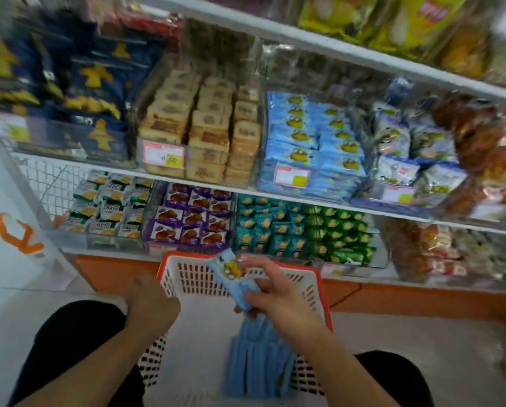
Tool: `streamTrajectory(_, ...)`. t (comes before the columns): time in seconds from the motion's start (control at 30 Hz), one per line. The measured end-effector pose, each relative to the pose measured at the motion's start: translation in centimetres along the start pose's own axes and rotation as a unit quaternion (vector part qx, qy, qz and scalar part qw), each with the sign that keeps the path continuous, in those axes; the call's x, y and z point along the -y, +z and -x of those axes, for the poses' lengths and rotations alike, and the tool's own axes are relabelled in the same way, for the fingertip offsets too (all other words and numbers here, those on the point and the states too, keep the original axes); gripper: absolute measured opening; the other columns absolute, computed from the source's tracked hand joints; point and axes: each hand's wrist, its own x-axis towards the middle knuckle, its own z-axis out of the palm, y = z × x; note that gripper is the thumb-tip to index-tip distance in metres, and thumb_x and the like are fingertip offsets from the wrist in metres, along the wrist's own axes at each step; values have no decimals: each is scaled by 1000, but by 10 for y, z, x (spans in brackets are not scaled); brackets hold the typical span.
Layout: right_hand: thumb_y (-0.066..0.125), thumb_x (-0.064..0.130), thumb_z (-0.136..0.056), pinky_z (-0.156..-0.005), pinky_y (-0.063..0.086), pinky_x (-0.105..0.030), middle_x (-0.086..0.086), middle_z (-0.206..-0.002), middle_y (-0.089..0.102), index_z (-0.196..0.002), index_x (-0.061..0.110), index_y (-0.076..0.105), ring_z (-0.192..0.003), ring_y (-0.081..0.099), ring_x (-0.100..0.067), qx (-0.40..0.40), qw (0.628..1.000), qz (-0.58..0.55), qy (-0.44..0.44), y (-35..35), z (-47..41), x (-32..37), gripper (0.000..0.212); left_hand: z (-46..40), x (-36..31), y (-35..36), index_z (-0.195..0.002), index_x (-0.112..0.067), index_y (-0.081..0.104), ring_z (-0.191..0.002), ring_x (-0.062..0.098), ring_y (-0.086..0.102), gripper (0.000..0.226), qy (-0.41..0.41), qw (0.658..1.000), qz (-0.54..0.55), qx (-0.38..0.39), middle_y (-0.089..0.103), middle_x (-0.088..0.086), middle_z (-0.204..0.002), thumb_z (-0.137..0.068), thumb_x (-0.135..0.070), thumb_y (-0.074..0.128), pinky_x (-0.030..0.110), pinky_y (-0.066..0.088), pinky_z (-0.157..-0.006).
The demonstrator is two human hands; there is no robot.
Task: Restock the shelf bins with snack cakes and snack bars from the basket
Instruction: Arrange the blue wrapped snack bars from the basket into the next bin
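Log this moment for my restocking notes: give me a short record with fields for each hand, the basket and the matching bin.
right hand: right hand grips a light blue snack pack above the basket
left hand: left hand at the basket's left edge, fingers curled, holding nothing visible
basket: white basket with red rim, a row of blue packs inside
matching bin: blue-pack bin, middle shelf, looks nearly full

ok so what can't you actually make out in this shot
- Head view, left hand: motion-blurred, grip unclear.
- Basket contents: partly hidden by the right hand holding a blue snack pack.
- Price tags: print too blurred.
- Top-shelf yellow bags: cut off by the frame edge.
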Motion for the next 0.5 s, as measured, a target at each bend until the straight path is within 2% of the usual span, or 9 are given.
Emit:
streamTrajectory(0.1,62,-2,-99,-70,60,-39,-3,-100,76,-132,23,54,-89,73,-29,-28,997,42,-51,-16,19,29,42,49,-50,-34,-98,-25,62,-89,19,67,8,138,990,36,-9,69,-3,-98,-92,-29,59,40,58,-76)
streamTrajectory(0.2,66,3,-98,-70,60,-28,1,-113,73,-125,18,59,-95,73,-16,-95,990,64,-83,-24,27,44,31,111,-118,-69,-98,-28,69,-82,13,72,13,181,972,148,40,73,-7,-91,-102,-21,59,44,62,-76)
streamTrajectory(0.27,67,2,-97,-68,61,-29,-2,-109,72,-116,16,62,-89,73,-15,-139,982,62,-115,-27,29,50,24,134,-148,-78,-100,-28,68,-80,8,72,14,211,955,206,36,73,-8,-91,-103,-18,59,42,64,-69)
streamTrajectory(0.37,70,6,-96,-69,64,-44,2,-98,72,-105,20,64,-84,71,-19,-197,969,45,-143,-29,33,54,17,156,-182,-86,-103,-35,69,-82,1,69,5,256,947,194,18,71,-15,-94,-99,-35,65,40,64,-73)
streamTrajectory(0.4,71,10,-96,-70,62,-47,3,-94,71,-102,21,64,-83,70,-21,-208,965,38,-154,-30,35,55,15,161,-190,-88,-105,-36,68,-83,0,69,12,265,948,177,21,71,-16,-95,-96,-44,68,39,63,-76)
streamTrajectory(0.5,73,14,-96,-73,61,-41,3,-93,70,-99,24,64,-85,69,-19,-211,958,27,-194,-31,44,61,14,171,-212,-90,-107,-38,62,-86,0,68,28,272,949,157,29,70,-17,-96,-87,-51,76,38,62,-75)
